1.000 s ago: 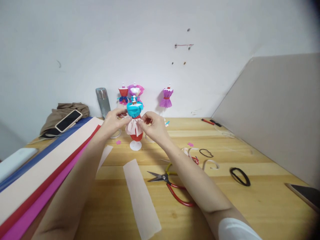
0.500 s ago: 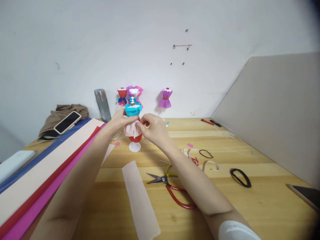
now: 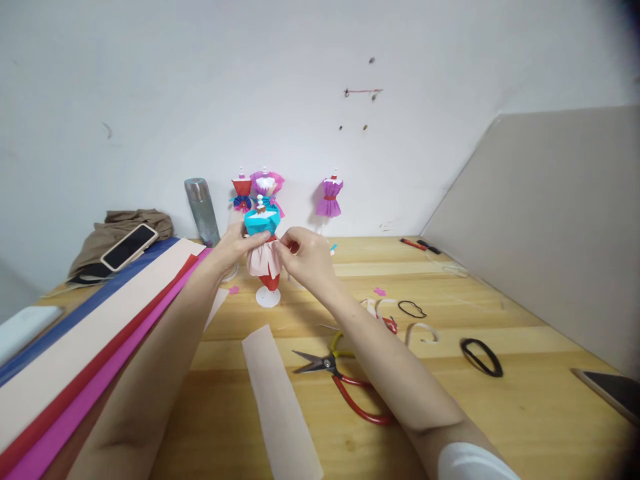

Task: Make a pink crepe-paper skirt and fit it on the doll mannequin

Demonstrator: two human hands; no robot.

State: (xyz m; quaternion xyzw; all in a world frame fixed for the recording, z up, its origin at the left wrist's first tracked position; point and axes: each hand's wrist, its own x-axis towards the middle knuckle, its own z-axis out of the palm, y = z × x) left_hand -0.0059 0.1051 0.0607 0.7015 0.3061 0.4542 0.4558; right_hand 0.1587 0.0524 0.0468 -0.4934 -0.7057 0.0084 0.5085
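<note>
A small dress form point(image 3: 263, 222) on a round white base wears a turquoise top, a red lower part and a gathered pale pink skirt point(image 3: 263, 260). My left hand point(image 3: 237, 245) wraps round its waist from the left, the thumb lying across the front. On the right side of the waist, my right hand point(image 3: 303, 253) pinches at the skirt's upper edge with thumb and forefinger; what lies between the fingertips is too small to make out. A pale pink strip point(image 3: 280, 403) lies in front, beside open scissors point(image 3: 327, 363).
Behind stand dressed forms, one purple point(image 3: 330, 198), one red point(image 3: 243, 190), and a bottle point(image 3: 203, 212). Coloured sheets point(image 3: 105, 333) and a phone point(image 3: 129, 247) lie left. Right are a black band point(image 3: 481, 357), scraps, a red pen point(image 3: 413, 245) and a grey partition point(image 3: 550, 213).
The dress form has tilted and turned slightly in my hands, its top shifting a little left. My right hand stays at the waist. The view has shifted slightly.
</note>
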